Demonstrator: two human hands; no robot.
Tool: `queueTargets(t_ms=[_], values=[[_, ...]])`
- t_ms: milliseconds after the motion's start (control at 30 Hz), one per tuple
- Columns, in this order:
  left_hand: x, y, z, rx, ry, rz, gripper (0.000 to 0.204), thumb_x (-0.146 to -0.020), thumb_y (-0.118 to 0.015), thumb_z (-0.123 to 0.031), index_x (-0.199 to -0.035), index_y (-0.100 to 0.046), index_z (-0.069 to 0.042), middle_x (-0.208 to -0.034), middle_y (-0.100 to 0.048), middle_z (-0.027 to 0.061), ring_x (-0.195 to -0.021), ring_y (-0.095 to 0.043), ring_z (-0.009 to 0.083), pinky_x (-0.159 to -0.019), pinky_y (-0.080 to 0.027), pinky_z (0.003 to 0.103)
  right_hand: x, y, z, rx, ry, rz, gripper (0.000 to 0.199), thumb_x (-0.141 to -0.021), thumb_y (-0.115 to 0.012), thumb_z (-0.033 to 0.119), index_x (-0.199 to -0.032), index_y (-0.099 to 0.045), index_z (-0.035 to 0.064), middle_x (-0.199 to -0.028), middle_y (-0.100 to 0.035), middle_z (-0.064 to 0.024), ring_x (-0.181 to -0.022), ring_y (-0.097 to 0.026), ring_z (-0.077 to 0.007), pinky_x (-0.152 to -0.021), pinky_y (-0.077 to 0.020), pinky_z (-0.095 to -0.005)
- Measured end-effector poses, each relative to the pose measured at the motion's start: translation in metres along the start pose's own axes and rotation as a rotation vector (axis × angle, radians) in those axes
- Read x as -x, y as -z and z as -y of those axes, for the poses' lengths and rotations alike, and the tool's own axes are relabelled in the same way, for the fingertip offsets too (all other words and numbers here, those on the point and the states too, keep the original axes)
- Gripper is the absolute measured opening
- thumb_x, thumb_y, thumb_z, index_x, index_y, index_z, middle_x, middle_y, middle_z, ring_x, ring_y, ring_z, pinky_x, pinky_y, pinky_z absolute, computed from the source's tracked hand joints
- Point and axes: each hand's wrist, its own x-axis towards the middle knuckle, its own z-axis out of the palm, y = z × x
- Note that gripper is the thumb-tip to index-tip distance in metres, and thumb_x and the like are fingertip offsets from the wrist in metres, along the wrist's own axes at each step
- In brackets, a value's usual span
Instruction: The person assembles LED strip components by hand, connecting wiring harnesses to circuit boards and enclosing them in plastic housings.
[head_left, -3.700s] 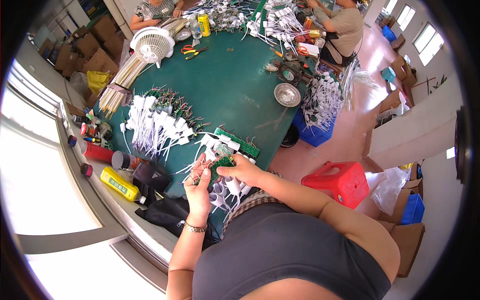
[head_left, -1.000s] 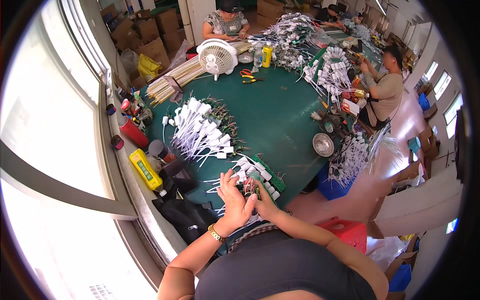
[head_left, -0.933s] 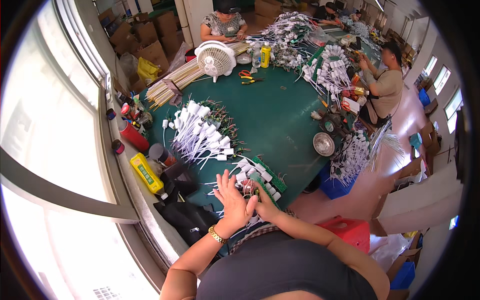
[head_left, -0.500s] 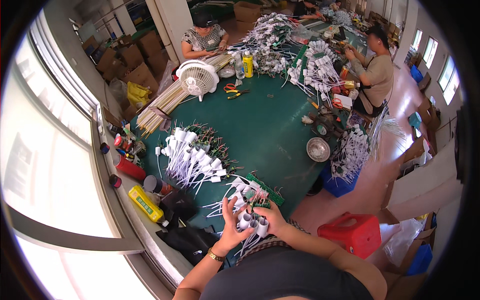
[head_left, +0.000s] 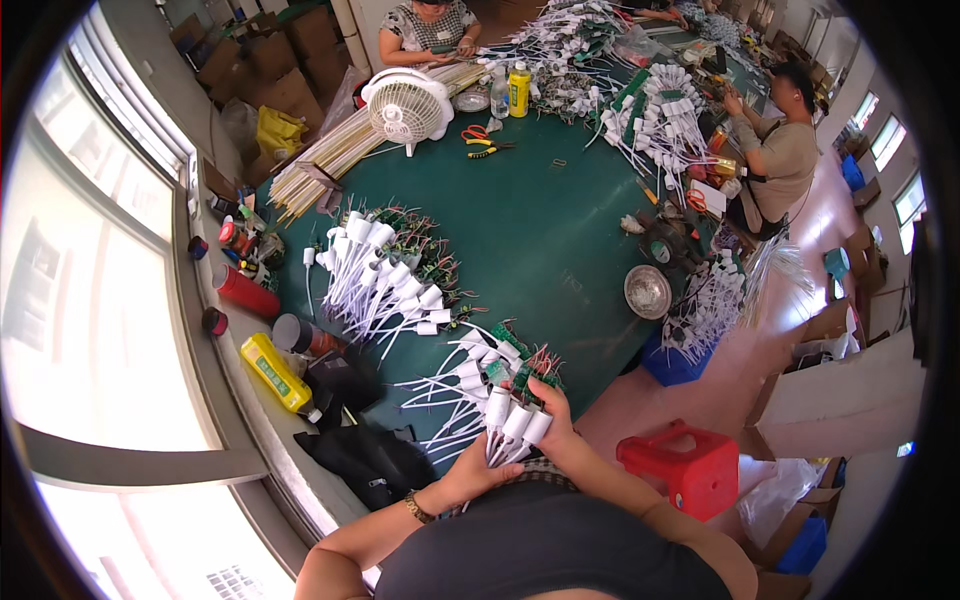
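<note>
White capped cable pieces [head_left: 512, 425], a small bunch with thin white leads trailing down, gripped close to the body at the near edge of the green table [head_left: 540, 230]. Left hand [head_left: 478, 470] closed around the leads from below, fingers curled tight; right hand [head_left: 552, 420] wrapped over the caps from the right side, thumb pressed against the bunch. Held just above the table edge, not resting on it.

Just beyond the hands, a loose fan of similar white pieces with green circuit boards [head_left: 478, 372], unsorted by the look of it. Further out and to the left, a larger, tidier fan of white capped pieces [head_left: 385, 282] with wired boards at its far side. Judging by these heaps: a good share already gathered into the big pile, a smaller scatter left to collect, one handful under way.

On the left margin, a black bag [head_left: 370, 462], a yellow bottle [head_left: 282, 375], a red can [head_left: 245, 293]. Right of the table, on the floor, a red plastic stool [head_left: 685, 470] and a blue bin [head_left: 668, 362]; a metal bowl [head_left: 647, 291] near that edge.

At the far end, a white desk fan [head_left: 405, 103], a bundle of pale rods [head_left: 335, 160], scissors, bottles, more white heaps. Two other people seated there, each busy. Cardboard boxes beyond, bright windows along the left.
</note>
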Motion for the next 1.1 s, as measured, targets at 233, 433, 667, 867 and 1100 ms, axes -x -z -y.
queueTargets(t_ms=[233, 433, 667, 867, 1100], values=[[-0.031, 0.085, -0.129, -0.917, -0.438, -0.559, 0.012, -0.084, -0.064, -0.006, -0.093, -0.061, 0.001, -0.07, -0.06, 0.0077, -0.064, -0.051, 0.0118, -0.06, -0.044, 0.03, -0.035, 0.024, 0.001, -0.021, -0.084, 0.219, 0.049, -0.093, -0.049, 0.033, -0.134, -0.039, 0.009, -0.13, -0.049, -0.0093, -0.119, -0.047, -0.0218, -0.097, -0.0359, -0.039], [-0.087, 0.221, -0.211, -1.284, -0.703, -0.847, 0.036, -0.079, -0.072, -0.027, -0.105, -0.06, -0.005, -0.081, -0.063, 0.0181, -0.075, -0.061, 0.0386, -0.064, -0.047, 0.042, -0.026, 0.027, -0.003, 0.555, -0.205, 0.001, 0.029, -0.093, -0.053, 0.025, -0.115, -0.054, 0.0069, -0.101, -0.063, -0.0058, -0.094, -0.058, -0.0145, -0.08, -0.042, -0.0291], [-0.111, 0.301, -0.188, -1.688, -0.454, -0.926, 0.059, -0.08, -0.067, -0.042, -0.127, -0.048, -0.013, -0.114, -0.052, 0.0142, -0.095, -0.059, 0.0373, -0.076, -0.05, 0.046, -0.001, 0.067, -0.012, 0.625, -0.046, -0.053, 0.017, -0.089, -0.057, 0.011, -0.103, -0.058, 0.002, -0.087, -0.064, -0.0049, -0.079, -0.06, -0.0115, -0.072, -0.0465, -0.0247], [-0.109, 0.304, -0.175, -1.63, -0.4, -0.919, 0.067, -0.08, -0.066, -0.045, -0.132, -0.042, -0.009, -0.121, -0.05, 0.0199, -0.1, -0.057, 0.0402, -0.08, -0.049, 0.046, 0.007, 0.092, -0.017, 0.963, 0.17, -0.045, 0.016, -0.086, -0.061, 0.008, -0.101, -0.06, 0.0002, -0.082, -0.063, -0.0038, -0.074, -0.059, -0.0086, -0.067, -0.048, -0.0239], [-0.095, 0.181, -0.157, -1.648, -0.916, -0.858, 0.053, -0.074, -0.067, -0.011, -0.124, -0.048, -0.003, -0.116, -0.052, 0.018, -0.105, -0.052, 0.0358, -0.088, -0.042, 0.045, 0.004, 0.074, 0.005, 1.263, 0.298, -0.048, 0.016, -0.085, -0.063, 0.011, -0.097, -0.061, 0.0015, -0.082, -0.064, -0.0065, -0.074, -0.061, -0.0124, -0.068, -0.0489, -0.0275]])
